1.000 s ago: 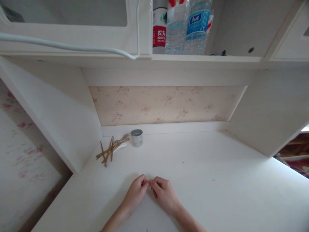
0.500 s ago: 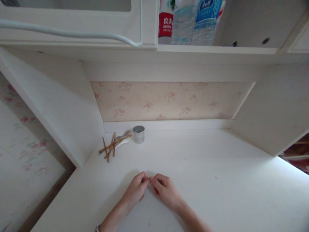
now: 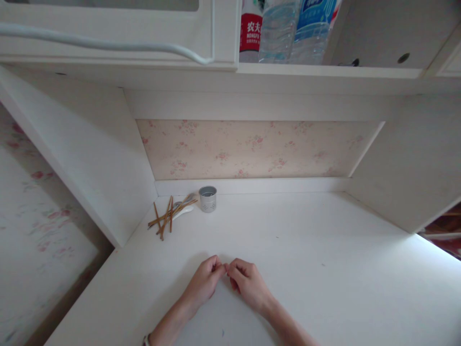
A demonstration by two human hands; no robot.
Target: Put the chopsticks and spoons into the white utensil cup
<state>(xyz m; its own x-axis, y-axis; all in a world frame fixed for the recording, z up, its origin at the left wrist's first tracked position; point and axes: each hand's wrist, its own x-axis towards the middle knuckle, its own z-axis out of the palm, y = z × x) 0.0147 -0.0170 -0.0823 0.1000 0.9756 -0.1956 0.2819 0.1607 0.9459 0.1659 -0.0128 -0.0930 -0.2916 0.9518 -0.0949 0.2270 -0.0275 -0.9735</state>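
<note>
My left hand (image 3: 206, 278) is closed above the white desktop, its thumb and fingers pinched together. My right hand (image 3: 248, 283) is curled the same way, and the fingertips of both meet in the middle. Whether anything lies between those fingertips is too small to tell. Beyond them, at the back left, several wooden chopsticks (image 3: 165, 218) lie crossed in a loose pile. A white spoon (image 3: 184, 210) lies among them, with greyish metal cutlery partly hidden under the sticks. Right beside the pile a grey metal utensil holder (image 3: 208, 201) with small holes stands upright.
The white desktop (image 3: 306, 298) has a panel on each side and a floral back wall (image 3: 252, 149). Overhead, a cabinet shelf (image 3: 324, 70) holds clear plastic bottles (image 3: 277, 33) and a red-labelled bottle (image 3: 251, 31). A white handle (image 3: 108, 44) juts out from the cabinet door.
The camera view has shifted very slightly. Both hands keep their closed pose with fingertips together, and the things on the desktop have not moved.
</note>
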